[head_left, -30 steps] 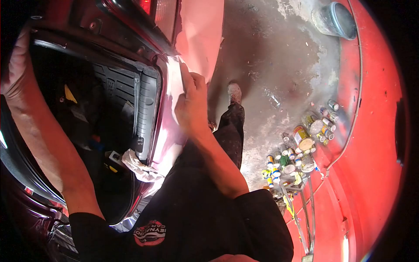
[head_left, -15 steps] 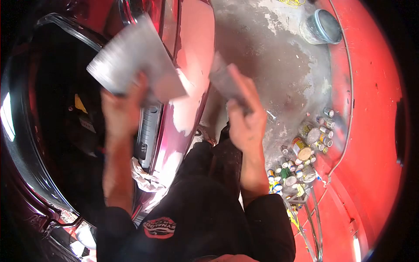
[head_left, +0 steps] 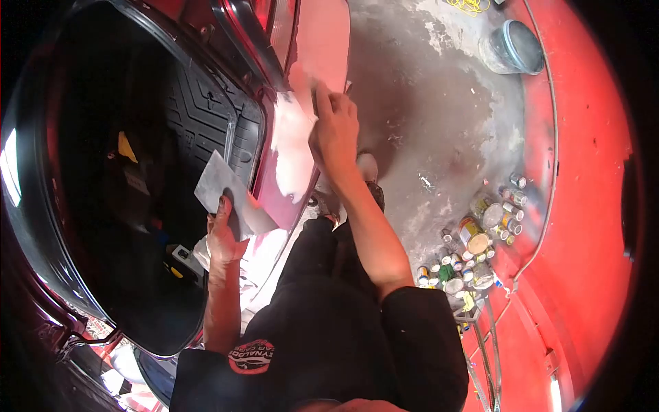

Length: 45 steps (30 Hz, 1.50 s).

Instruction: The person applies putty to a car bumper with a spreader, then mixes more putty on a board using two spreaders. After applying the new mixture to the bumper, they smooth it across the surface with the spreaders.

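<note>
My left hand (head_left: 225, 237) grips a flat grey sheet (head_left: 230, 196) near its lower edge, thumb on top, in front of the open car trunk. My right hand (head_left: 334, 130) is closed round a dark block (head_left: 317, 97), mostly hidden by the fingers, at the car's rear panel (head_left: 292, 147). That panel is maroon with pale pink and whitish patches. The block appears to touch the pale patch, where its edge is blurred.
The dark trunk (head_left: 206, 103) lies at the left. Several cans (head_left: 473, 235) stand on the grey floor at the right, below a bucket (head_left: 511, 48). A hose (head_left: 553, 137) runs along the red wall (head_left: 590, 172).
My left hand has moved down and slightly right with the sheet, away from the panel. My right hand has moved up and left with the block, onto the panel.
</note>
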Tool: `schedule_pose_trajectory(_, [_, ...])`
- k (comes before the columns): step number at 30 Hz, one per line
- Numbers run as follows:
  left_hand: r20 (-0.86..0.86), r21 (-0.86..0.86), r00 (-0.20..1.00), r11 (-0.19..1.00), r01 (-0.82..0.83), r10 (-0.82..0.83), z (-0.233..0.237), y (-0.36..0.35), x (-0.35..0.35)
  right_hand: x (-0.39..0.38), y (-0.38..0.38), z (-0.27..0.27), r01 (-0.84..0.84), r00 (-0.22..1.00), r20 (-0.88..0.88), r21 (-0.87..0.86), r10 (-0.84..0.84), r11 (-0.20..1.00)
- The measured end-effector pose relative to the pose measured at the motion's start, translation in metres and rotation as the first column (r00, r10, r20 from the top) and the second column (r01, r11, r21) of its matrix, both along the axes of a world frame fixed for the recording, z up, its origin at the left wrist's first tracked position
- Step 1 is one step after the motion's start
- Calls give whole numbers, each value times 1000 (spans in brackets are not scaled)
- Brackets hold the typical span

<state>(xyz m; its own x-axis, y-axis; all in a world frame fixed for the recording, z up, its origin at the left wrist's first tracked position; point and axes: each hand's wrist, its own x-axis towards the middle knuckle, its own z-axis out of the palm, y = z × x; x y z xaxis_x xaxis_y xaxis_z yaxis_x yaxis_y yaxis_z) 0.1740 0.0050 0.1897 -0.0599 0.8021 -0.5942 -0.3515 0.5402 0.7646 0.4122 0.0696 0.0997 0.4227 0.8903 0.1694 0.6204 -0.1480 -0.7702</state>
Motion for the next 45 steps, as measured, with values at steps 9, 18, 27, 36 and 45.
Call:
schedule_pose_trajectory(9, [-12, -80, 998, 994, -70, 69, 2, -24, -13, -17, 37, -20, -1, 1000, -27, 28, 2, 1000])
schedule_pose_trajectory(18, [41, -100, 994, 990, -97, 101, -10, -27, -28, -35, 25, -22, -10, 1000, 1, 53, 10, 999])
schedule_pose_trajectory(27, [5, -47, 1000, 998, -28, 29, -6, -25, -14, -34, -20, -22, -54, 992, -109, 59, 60, 997])
schedule_pose_trajectory(36, [-49, -137, 997, 989, -63, 57, -9, -32, -10, -20, 31, -26, 54, 944, -329, 85, -23, 995])
schedule_pose_trajectory(45, [41, -77, 999, 997, -28, 32, -22, -43, -28, -31, 53, -32, 50, 953, -300, 37, -37, 998])
